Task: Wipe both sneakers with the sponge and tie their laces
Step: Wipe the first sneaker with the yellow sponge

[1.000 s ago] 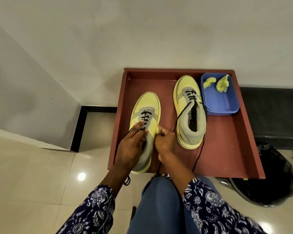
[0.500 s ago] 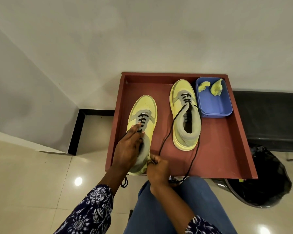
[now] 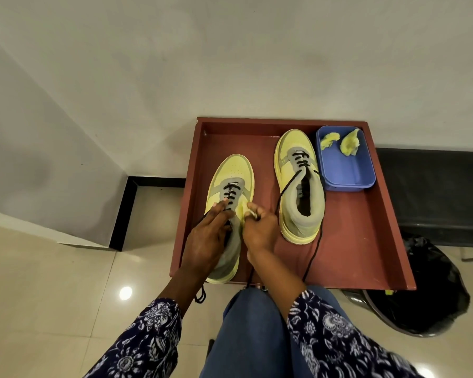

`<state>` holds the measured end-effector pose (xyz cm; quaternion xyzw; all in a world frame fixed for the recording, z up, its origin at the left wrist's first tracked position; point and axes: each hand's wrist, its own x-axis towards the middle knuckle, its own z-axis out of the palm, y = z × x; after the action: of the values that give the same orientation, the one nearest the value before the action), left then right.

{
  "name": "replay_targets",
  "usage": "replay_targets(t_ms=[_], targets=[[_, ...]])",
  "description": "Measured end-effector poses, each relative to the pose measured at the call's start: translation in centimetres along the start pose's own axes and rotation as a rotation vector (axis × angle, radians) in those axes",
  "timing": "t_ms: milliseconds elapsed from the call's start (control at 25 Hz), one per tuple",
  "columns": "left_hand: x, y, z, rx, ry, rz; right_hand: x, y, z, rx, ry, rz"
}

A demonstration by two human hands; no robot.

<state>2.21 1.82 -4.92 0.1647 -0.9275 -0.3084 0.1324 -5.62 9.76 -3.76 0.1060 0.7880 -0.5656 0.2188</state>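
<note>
Two yellow-and-grey sneakers with black laces stand in a red-brown tray (image 3: 366,241). My left hand (image 3: 208,241) rests on the left sneaker (image 3: 231,175), fingers laid fairly straight over its tongue and laces. My right hand (image 3: 260,230) is at that sneaker's right side, its curled fingertips pinching the black lace (image 3: 250,279), which trails down past the tray's front edge. The right sneaker (image 3: 298,186) stands untouched, its loose laces lying across the tray. Two yellow sponge pieces (image 3: 350,143) lie in a blue tub (image 3: 347,173) at the tray's far right corner.
A black bin bag (image 3: 426,296) sits on the floor to the right of the tray's front corner. Behind it runs a dark ledge (image 3: 434,192). A white wall with black skirting (image 3: 126,211) stands to the left. My jeans-clad knee (image 3: 251,336) is just below the tray.
My right hand, which had drawn the lace back to the tray's front edge, has come up again to the left sneaker's side. My left hand stays on the sneaker.
</note>
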Motion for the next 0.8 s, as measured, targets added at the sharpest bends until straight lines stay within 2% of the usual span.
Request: replay_targets(t_ms=[280, 480, 800], targets=[[0.0, 0.3, -0.1, 0.0, 0.007, 0.012, 1.9, -1.9, 0.4, -0.226, -0.038, -0.236], [-0.1, 0.2, -0.1, 0.003, -0.005, 0.038, 0.2, -0.5, -0.8, -0.222, -0.142, -0.314], [-0.1, 0.2, -0.2, 0.023, -0.021, 0.02, -2.5, 3.5, -1.6, -0.148, -0.055, -0.394]])
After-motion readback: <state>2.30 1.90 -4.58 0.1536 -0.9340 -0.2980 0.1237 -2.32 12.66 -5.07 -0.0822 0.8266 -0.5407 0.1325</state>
